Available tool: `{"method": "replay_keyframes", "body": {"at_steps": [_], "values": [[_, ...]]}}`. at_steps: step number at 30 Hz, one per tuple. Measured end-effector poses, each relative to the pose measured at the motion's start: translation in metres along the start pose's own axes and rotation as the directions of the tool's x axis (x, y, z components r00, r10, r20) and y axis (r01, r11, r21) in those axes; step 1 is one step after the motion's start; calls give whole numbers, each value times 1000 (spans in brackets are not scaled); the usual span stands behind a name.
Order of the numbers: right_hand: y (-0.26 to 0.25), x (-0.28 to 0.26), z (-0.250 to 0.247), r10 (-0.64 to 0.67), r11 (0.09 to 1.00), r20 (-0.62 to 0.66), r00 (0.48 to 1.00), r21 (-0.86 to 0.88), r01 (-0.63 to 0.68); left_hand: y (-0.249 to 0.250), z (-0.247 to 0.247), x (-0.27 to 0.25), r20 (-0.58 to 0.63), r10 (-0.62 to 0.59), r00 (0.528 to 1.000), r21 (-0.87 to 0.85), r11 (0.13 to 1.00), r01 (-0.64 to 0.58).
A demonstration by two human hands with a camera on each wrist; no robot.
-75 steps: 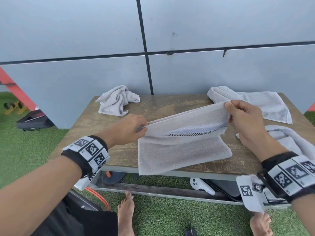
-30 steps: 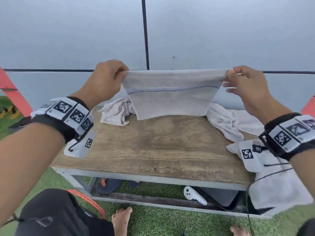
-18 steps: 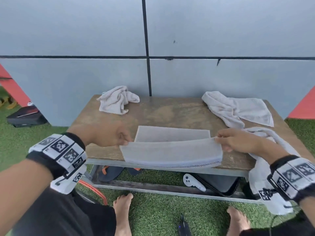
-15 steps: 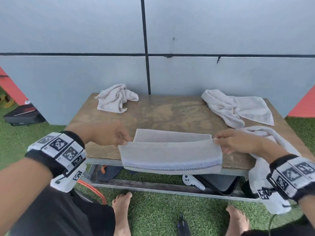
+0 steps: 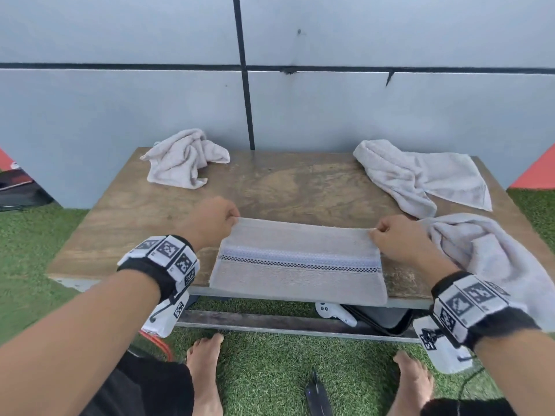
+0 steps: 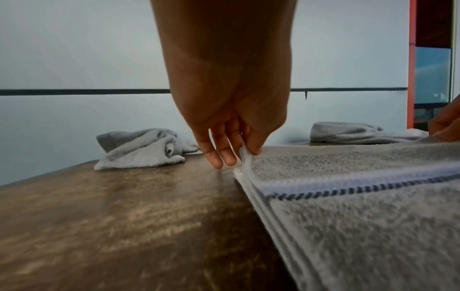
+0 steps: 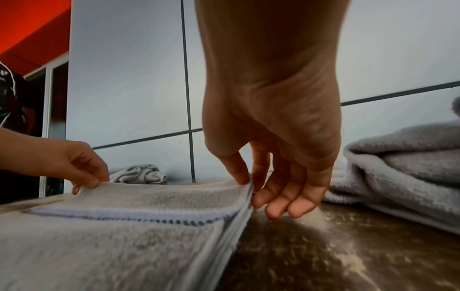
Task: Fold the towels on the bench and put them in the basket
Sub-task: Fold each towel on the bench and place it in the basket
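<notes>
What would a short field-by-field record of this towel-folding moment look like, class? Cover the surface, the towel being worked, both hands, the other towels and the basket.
surface: wooden bench
towel in work: striped towel, folded, lying flat, near edge over the bench front
left hand: pinches its far left corner
right hand: pinches its far right corner
other towels: crumpled towel back left; spread towel back right; bunched towel at right edge
basket: not clearly in view

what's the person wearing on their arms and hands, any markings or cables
Both hands, left and right, are bare, with no sleeves. Each wrist wears a black band topped by white tiles printed with black square codes. A white camera unit hangs below each, trailing a thin black cable.
</notes>
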State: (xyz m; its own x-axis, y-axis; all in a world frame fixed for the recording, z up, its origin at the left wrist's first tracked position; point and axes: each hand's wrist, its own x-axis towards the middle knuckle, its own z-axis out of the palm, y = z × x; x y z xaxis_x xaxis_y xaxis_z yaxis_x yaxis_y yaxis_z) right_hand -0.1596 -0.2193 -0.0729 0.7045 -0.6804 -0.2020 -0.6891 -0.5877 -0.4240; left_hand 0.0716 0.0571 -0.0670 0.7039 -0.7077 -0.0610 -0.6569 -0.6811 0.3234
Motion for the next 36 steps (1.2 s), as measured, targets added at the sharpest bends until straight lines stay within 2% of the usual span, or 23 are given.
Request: {"method": "replay_keyframes", "body": {"at_steps": [7, 11, 25, 32, 36], "values": [[3, 6, 19, -41, 996, -81, 996, -81, 34, -9, 19, 2, -47, -13, 999, 2, 1000, 13], [4, 6, 19, -42, 998, -103, 994, -51, 37, -8, 20, 3, -71, -27, 997, -17, 1000, 26], [13, 13, 34, -104, 994, -224, 969, -67, 91, -2, 14, 7, -17, -89, 996, -39, 995, 89], [13, 17, 33, -52, 997, -159, 986, -65, 42, 0, 10, 2, 2, -36, 999, -26, 999, 36], [9, 16, 25, -112, 991, -81, 990, -85, 105, 1, 6, -2, 57, -57, 997, 28, 998, 55]]}}
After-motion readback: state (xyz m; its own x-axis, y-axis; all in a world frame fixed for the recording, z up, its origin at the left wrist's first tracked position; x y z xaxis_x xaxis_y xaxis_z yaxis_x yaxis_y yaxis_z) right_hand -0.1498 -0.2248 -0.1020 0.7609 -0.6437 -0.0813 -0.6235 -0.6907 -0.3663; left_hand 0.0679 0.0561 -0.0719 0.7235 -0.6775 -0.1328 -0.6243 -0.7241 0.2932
